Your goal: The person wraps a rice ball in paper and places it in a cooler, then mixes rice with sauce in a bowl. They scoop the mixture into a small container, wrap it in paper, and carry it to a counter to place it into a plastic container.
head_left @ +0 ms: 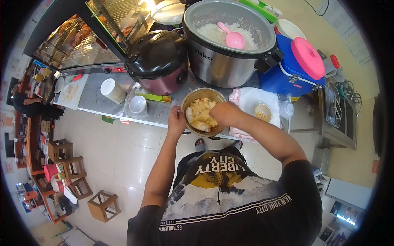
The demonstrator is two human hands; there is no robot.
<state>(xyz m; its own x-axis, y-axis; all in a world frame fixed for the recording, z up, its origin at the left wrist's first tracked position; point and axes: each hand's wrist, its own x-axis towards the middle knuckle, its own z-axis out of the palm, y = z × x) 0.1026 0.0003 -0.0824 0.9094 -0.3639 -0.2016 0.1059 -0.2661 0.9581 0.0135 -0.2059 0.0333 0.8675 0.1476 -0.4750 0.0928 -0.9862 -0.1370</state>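
Observation:
A metal bowl of rice mixed with something yellow sits at the counter's front edge. My left hand grips its left rim with the fingers closed. Over the bowl's right side is my right hand, fingers curled closed; whatever it holds is hidden. Behind the bowl stands a large rice cooker, open and full of white rice, with a pink scoop lying on the rice. A small bowl with yellowish residue rests on a white cloth at the right.
Left of the bowl are a closed cooker, a white container, a plastic cup and a green-handled tool. A blue cooler stands right. Stools and another person are at far left.

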